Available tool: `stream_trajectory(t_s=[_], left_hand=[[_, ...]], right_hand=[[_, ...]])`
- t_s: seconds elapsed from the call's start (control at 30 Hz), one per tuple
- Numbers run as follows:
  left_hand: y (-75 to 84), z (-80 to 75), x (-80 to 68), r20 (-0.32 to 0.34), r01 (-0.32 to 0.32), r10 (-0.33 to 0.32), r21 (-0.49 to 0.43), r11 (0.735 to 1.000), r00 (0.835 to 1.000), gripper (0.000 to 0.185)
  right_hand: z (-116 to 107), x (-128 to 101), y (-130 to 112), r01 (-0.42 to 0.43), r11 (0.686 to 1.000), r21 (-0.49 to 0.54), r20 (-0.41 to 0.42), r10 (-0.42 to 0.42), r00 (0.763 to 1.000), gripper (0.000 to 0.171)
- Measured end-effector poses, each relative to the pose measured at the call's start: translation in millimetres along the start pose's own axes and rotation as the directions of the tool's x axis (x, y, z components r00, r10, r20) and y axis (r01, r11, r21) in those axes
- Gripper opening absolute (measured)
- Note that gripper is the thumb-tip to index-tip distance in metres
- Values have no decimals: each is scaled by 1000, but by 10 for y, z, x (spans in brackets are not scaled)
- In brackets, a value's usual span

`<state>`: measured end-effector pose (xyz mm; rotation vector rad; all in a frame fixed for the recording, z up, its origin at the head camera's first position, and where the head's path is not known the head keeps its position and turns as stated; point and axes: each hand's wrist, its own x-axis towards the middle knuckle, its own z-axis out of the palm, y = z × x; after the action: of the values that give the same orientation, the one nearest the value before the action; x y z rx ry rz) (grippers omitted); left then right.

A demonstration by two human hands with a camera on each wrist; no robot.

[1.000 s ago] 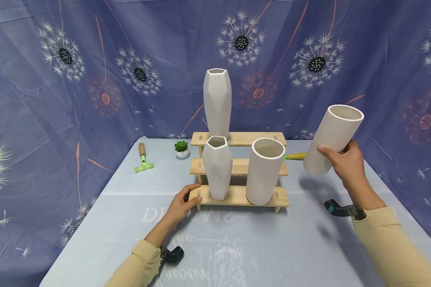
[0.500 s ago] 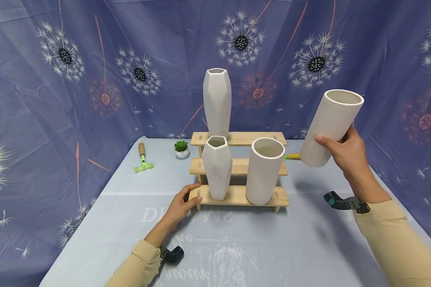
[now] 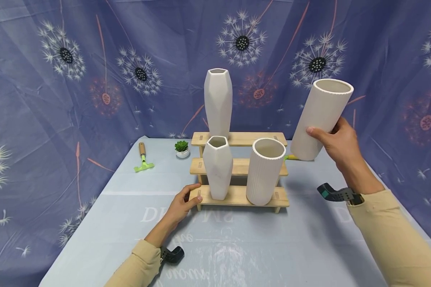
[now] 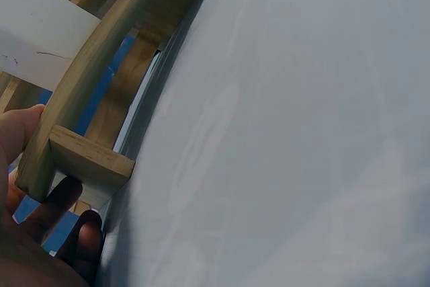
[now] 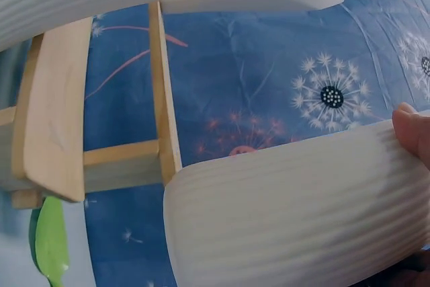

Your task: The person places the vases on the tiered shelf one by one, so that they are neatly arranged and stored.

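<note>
My right hand [image 3: 341, 145] grips a white ribbed cylindrical vase [image 3: 321, 119], tilted and held in the air right of the three-tier wooden stand [image 3: 258, 138]. Its thumb lies on the near side; most fingers are hidden behind. In the right wrist view this vase [image 5: 295, 213] has its base toward the stand's top board. My left hand [image 3: 179, 205] holds the left end of the bottom board, thumb above and fingers below, as the left wrist view shows. That board carries a faceted white vase [image 3: 218, 171] and another ribbed vase [image 3: 263, 175]. A taller faceted vase [image 3: 218, 103] stands on the top board.
Left of the stand, a small potted succulent [image 3: 181, 148] and a green hand rake [image 3: 143, 158] with a wooden handle lie on the pale blue tablecloth [image 3: 129, 223]. A yellow-handled green tool [image 3: 291, 157] is partly hidden behind the stand's right side. Floral cloth [image 3: 165, 48] hangs behind.
My right hand has raised the ribbed vase and then carried it left, toward the stand. The left hand and the things on the stand have kept their places.
</note>
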<state>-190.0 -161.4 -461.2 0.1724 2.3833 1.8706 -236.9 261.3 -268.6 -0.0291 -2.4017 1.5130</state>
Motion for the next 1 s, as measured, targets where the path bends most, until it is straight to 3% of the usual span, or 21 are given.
stream_trajectory(t_s=[0.4,1.0], left_hand=[[23,-7,15,19,29,-28,-15,999,999,50],[-17,4,18,-12,-13,13,0,1000,1000,48]], right_hand=[[164,143,-152,3,999,35,58,-5,998,85],[445,426,-238,23,999,32,192,-29,981,92]])
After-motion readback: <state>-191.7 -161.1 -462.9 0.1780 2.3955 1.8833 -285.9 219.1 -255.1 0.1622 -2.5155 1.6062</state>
